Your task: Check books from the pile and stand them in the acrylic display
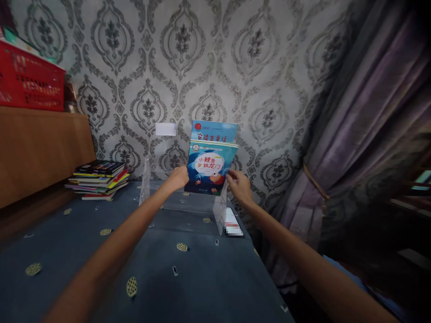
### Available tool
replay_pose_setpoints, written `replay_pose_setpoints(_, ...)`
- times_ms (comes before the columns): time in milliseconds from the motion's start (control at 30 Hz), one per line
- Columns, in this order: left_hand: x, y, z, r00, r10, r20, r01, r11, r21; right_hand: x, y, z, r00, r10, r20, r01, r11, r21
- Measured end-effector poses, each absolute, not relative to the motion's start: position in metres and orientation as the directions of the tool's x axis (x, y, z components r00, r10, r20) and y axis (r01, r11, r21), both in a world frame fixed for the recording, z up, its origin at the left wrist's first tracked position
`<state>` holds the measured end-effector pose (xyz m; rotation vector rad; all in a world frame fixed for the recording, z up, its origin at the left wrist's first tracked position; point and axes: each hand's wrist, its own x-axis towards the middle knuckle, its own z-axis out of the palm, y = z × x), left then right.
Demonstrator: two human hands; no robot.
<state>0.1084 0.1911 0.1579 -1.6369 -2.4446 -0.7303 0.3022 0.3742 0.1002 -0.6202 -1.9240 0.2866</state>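
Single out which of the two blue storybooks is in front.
The 小鲤鱼跳龙门 book, with the orange-red fish on its cover; the 安徒生童话 book is behind it, with only its top strip showing.

To my left I see a red plastic basket [32, 78] on top of a wooden cabinet [40, 152] — its slatted side faces me. Grey-and-white damask wallpaper [212, 58] covers the wall behind. On my right hangs a purplish curtain [310, 157], gathered by a tan tieback [314, 181]. The counter [208, 291] wears a dark blue cover — dotted with yellow speckled shapes. A phone [232, 223] lies near its right edge.
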Motion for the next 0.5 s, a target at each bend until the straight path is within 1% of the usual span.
replay_pose_setpoints(167,0.096,0.188,0.154,-0.382,0.845,0.374,0.899,0.245,0.364,0.3,0.375,0.109,-0.289,0.608,0.739,0.229,0.794,-0.563)
replay_pose_setpoints(367,0.09,0.177,0.143,-0.363,0.823,0.437,0.885,0.158,0.437,0.302,0.363,0.108,-0.285,0.688,0.667,0.139,0.718,-0.682)
replay_pose_setpoints(500,0.093,0.176,0.137,-0.334,0.805,0.491,0.878,0.076,0.473,0.305,0.36,0.106,-0.286,0.7,0.654,0.118,0.703,-0.701)
